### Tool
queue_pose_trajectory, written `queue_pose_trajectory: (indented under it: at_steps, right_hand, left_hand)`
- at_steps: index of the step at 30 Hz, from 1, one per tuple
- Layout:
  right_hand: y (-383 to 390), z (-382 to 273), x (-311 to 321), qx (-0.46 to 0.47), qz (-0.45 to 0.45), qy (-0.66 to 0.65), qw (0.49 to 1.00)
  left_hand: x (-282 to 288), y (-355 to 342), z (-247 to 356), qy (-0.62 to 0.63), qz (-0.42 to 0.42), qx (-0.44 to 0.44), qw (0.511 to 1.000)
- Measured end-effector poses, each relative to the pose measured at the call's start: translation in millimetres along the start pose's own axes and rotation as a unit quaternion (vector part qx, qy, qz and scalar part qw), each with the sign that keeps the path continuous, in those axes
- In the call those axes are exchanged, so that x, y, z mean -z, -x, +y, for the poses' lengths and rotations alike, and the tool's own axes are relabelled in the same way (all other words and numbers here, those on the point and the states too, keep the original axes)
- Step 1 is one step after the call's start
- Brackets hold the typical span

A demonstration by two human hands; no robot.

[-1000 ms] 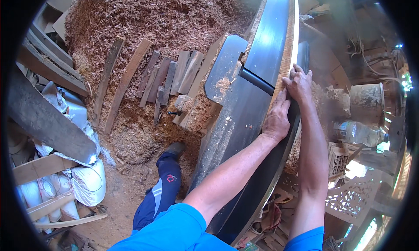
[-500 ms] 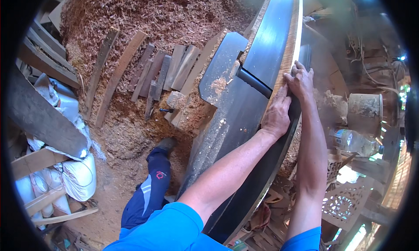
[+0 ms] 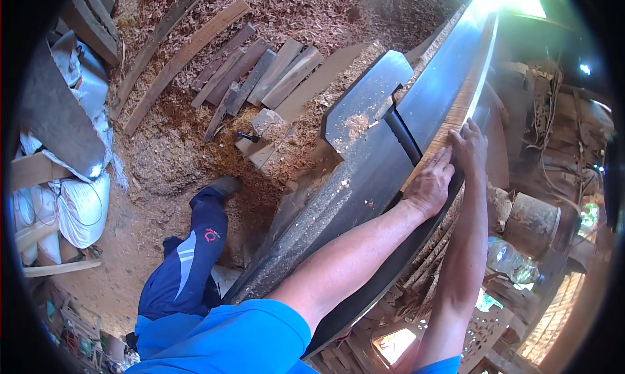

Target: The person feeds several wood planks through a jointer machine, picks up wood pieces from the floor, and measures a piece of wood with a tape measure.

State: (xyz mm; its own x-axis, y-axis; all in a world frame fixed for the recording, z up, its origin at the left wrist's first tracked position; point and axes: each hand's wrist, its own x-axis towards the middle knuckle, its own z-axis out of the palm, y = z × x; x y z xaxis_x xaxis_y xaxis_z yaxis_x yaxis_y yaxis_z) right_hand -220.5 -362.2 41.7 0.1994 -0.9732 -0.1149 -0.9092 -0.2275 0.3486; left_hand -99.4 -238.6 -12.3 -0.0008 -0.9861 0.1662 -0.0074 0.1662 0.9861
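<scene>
Wooden board [image 3: 456, 123] is lying on the metal surface [image 3: 364, 179]; left hand [image 3: 430, 185] and right hand [image 3: 470, 146] are pressing flat on it, fingers pointing to one o'clock.

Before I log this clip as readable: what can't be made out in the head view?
- Board: its near end is hidden under the left hand and right hand; its far end is lost in glare.
- Cutter slot: only a dark gap; no blades visible.
- Machine table: near end hidden by the left forearm and blue shirt.
</scene>
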Motion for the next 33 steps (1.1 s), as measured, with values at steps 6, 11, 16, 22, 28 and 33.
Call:
queue_pose_trajectory:
  at_steps: [6,11,16,22,28,33]
  right_hand:
    - [-10,20,-4,0.035,-0.027,0.045,0.998]
    - [-19,26,-6,-0.001,-0.014,-0.040,0.999]
    - [-23,35,-6,0.019,-0.013,-0.031,0.999]
    - [-39,48,-17,0.027,0.010,-0.052,0.998]
    - [-46,53,-15,0.020,0.008,-0.092,0.995]
    - [-50,60,-13,0.034,0.028,-0.057,0.997]
  left_hand:
    - [-6,-10,2,0.011,-0.007,0.005,1.000]
    - [-11,-18,0,0.017,0.002,0.012,1.000]
    - [-16,-26,-1,0.011,0.002,0.008,1.000]
    - [-23,-37,-6,0.033,0.008,0.013,0.999]
    - [-26,-45,-6,0.026,0.013,0.003,1.000]
    - [-28,-52,-2,0.033,-0.011,0.012,0.999]
